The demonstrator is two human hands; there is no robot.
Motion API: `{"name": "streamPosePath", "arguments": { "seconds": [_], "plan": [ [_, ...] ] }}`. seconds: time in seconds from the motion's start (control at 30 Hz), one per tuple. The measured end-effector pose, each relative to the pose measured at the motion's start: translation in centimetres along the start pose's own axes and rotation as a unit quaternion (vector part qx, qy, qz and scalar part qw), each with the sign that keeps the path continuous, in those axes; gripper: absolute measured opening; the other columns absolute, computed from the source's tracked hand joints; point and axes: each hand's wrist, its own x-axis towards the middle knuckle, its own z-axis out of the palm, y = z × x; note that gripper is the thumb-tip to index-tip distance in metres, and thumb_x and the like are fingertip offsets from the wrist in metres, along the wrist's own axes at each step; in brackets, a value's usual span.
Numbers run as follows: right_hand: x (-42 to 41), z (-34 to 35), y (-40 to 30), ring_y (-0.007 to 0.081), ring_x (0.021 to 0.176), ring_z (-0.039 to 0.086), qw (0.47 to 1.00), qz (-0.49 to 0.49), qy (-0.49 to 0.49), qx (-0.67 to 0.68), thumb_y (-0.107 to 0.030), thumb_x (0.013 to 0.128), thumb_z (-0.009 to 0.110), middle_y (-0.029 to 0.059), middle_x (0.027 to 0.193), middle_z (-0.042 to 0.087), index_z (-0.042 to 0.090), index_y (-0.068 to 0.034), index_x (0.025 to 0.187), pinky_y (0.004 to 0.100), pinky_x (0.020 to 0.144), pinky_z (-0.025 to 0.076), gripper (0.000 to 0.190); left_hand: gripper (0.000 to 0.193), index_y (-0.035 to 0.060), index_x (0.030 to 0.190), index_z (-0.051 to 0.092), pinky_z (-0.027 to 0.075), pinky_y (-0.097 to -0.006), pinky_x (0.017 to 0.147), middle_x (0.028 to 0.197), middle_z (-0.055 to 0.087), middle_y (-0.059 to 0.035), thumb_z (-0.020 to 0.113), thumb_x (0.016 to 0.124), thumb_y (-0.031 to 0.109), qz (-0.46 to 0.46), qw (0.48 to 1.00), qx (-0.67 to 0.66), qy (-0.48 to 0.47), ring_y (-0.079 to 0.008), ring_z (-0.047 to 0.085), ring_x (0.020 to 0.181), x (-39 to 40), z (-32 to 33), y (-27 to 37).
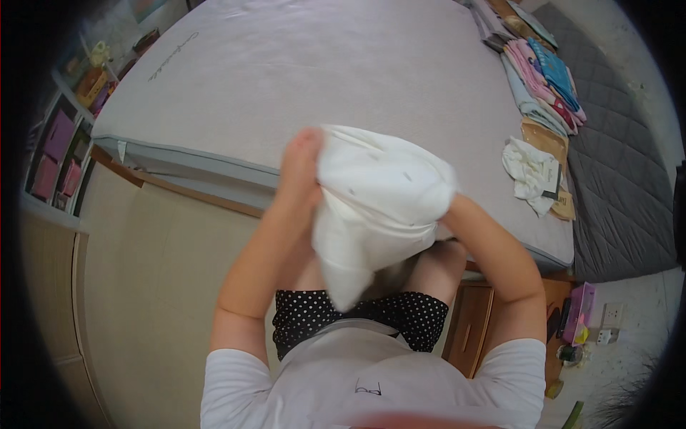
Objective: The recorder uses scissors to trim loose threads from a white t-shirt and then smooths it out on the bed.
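Between my two hands, in front of my knees at the bed's edge, hangs a white cloth (383, 182) with small dark marks, partly bunched and blurred by motion. My left hand (306, 155) grips its left upper edge. The cloth covers most of my right hand (447, 214) at the right side, so those fingers are hidden. One pointed part of the cloth droops over my lap. Beyond it lies the pale mattress (321, 80).
On the mattress's right side lie folded pink and blue cloths (552, 80), a crumpled white cloth (528, 169) and a brown paper packet (541, 137). A grey quilted headboard (616, 177) borders them. A wooden nightstand (469, 327) is at lower right, shelves (64, 155) at left.
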Motion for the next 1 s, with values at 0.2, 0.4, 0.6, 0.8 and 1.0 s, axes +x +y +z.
{"name": "streamPosePath", "arguments": {
  "seconds": [0.2, 0.4, 0.6, 0.8, 1.0],
  "plan": [
    [-5.2, -9.0, -7.7, 0.0237, 0.101, 0.057, 0.840, 0.054, 0.105, 0.530, -0.019, 0.083, 0.054, 0.0148, 0.115, 0.055, 0.050, 0.001, 0.117, 0.0355, 0.083, 0.049, 0.039, 0.021, 0.0010, 0.094, 0.054, 0.047, -0.0299, 0.071, 0.085, 0.058, -0.0062, 0.057, 0.082, 0.018, -0.030, 0.959, 0.259, -0.108, -0.0147, 0.056, 0.080, -1.1, 3.1, -1.1],
    [-6.2, -10.1, -13.5, 0.0262, 0.102, 0.056, 0.789, -0.075, 0.187, 0.581, -0.019, 0.087, 0.046, 0.0149, 0.113, 0.056, 0.051, 0.001, 0.114, 0.0384, 0.088, 0.046, 0.034, 0.025, -0.0004, 0.092, 0.054, 0.044, -0.0380, 0.074, 0.079, 0.059, -0.0110, 0.060, 0.074, 0.016, 0.109, 0.804, 0.569, -0.133, -0.0250, 0.059, 0.083, 0.5, 1.4, -3.5],
    [-6.1, -14.9, -14.4, 0.0291, 0.107, 0.052, 0.770, -0.151, 0.213, 0.582, -0.016, 0.091, 0.032, 0.0193, 0.116, 0.052, 0.047, 0.006, 0.114, 0.0422, 0.096, 0.039, 0.035, 0.028, -0.0029, 0.099, 0.052, 0.049, -0.0310, 0.041, 0.076, 0.060, -0.0136, 0.045, 0.084, 0.020, -0.118, 0.872, 0.474, -0.030, -0.0213, 0.062, 0.054, 2.5, -0.2, -0.7],
    [-7.3, -16.5, -17.1, 0.0337, 0.115, 0.044, 0.671, -0.132, 0.613, 0.395, -0.016, 0.092, 0.033, 0.0220, 0.124, 0.045, 0.044, 0.006, 0.117, 0.0488, 0.099, 0.033, 0.035, 0.035, -0.0032, 0.110, 0.049, 0.049, -0.0469, 0.078, 0.105, 0.057, -0.0190, 0.036, 0.087, 0.019, -0.183, 0.978, -0.097, -0.012, -0.0345, 0.056, 0.095, 1.5, -1.4, 2.1],
    [-9.0, -19.3, -5.4, 0.0330, 0.115, 0.044, 0.662, -0.025, 0.603, 0.444, -0.016, 0.092, 0.030, 0.0225, 0.124, 0.044, 0.038, 0.008, 0.120, 0.0474, 0.100, 0.033, 0.037, 0.044, 0.0009, 0.117, 0.048, 0.029, -0.0470, 0.100, 0.123, 0.049, -0.0153, 0.035, 0.088, 0.032, -0.092, 0.850, -0.361, -0.372, -0.0320, 0.044, 0.114, 0.4, -2.5, 6.4]
  ]
}}
